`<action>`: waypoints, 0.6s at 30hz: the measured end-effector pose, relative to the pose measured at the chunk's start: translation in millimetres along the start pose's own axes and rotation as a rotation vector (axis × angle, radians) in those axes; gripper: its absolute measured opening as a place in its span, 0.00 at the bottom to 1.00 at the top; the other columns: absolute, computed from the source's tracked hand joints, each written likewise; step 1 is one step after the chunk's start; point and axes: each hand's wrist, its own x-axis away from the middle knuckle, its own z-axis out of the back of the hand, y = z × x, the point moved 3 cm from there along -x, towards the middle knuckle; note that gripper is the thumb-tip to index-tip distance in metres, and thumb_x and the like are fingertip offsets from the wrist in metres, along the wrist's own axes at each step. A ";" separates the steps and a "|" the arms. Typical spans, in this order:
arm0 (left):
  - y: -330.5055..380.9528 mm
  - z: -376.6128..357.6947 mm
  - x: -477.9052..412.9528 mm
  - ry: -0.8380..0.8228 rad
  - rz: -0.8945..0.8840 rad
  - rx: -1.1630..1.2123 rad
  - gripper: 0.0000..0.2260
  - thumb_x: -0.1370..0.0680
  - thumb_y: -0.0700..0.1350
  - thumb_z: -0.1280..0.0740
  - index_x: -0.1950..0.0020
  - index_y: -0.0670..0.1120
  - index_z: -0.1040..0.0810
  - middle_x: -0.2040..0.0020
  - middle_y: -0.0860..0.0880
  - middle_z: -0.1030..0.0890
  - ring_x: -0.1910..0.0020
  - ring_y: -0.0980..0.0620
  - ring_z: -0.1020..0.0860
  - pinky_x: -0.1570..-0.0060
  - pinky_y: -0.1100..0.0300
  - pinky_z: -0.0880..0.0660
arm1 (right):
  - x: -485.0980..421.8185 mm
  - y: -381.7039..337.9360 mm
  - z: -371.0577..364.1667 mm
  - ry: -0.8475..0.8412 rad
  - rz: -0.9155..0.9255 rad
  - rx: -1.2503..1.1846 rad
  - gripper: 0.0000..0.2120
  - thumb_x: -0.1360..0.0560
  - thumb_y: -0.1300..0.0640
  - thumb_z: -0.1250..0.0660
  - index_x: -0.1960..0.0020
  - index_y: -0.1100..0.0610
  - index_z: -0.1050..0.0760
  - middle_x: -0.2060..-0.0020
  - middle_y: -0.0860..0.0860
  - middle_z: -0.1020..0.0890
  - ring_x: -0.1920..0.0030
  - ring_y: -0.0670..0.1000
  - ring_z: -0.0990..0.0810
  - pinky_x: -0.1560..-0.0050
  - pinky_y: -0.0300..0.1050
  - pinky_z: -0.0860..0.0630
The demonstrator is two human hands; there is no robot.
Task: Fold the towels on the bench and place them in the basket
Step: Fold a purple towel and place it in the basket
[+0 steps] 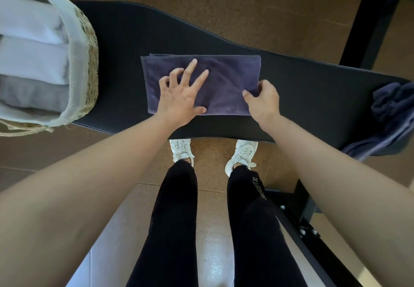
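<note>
A dark purple towel (pixel 226 78), folded into a flat rectangle, lies in the middle of the black padded bench (pixel 125 40). My left hand (pixel 181 91) presses flat on the towel's left half with fingers spread. My right hand (pixel 264 99) pinches the towel's near right corner between thumb and fingers. The woven basket (pixel 89 62) with a pale cloth liner stands on the bench's left end and holds folded white and grey towels (pixel 31 62). Crumpled dark blue towels (pixel 392 105) lie at the bench's right end, partly hanging over the edge.
My legs in black trousers and white shoes (pixel 242 154) stand right against the bench's near edge. A black metal frame (pixel 298 224) with bolts runs along the floor at lower right. A dark post (pixel 367 24) rises behind the bench at upper right.
</note>
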 end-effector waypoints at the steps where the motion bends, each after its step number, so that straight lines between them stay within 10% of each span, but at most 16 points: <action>1: 8.6 -3.1 4.2 0.001 0.000 0.007 0.46 0.27 0.67 0.29 0.17 0.58 0.50 0.16 0.47 0.54 0.23 0.39 0.42 0.32 0.42 0.36 | 4.8 5.9 6.0 -0.004 -0.007 -0.024 0.09 0.21 0.55 0.29 0.46 0.54 0.27 0.48 0.50 0.20 0.49 0.49 0.20 0.47 0.44 0.20; 12: 50.4 -9.4 18.2 -0.014 0.019 0.170 0.43 0.26 0.63 0.29 0.17 0.56 0.46 0.16 0.49 0.51 0.23 0.41 0.41 0.31 0.43 0.37 | 52.9 1.6 41.8 -0.122 0.140 -0.259 0.17 0.21 0.57 0.28 0.35 0.54 0.28 0.44 0.46 0.19 0.45 0.45 0.18 0.47 0.42 0.17; 18: -6.0 7.2 36.5 0.148 0.358 0.888 0.18 0.23 0.45 0.28 0.33 0.48 0.20 0.41 0.52 0.18 0.43 0.52 0.20 0.37 0.49 0.23 | 65.4 -33.4 12.0 -0.212 0.233 -0.296 0.22 0.23 0.58 0.27 0.32 0.51 0.30 0.42 0.43 0.21 0.42 0.42 0.19 0.46 0.35 0.20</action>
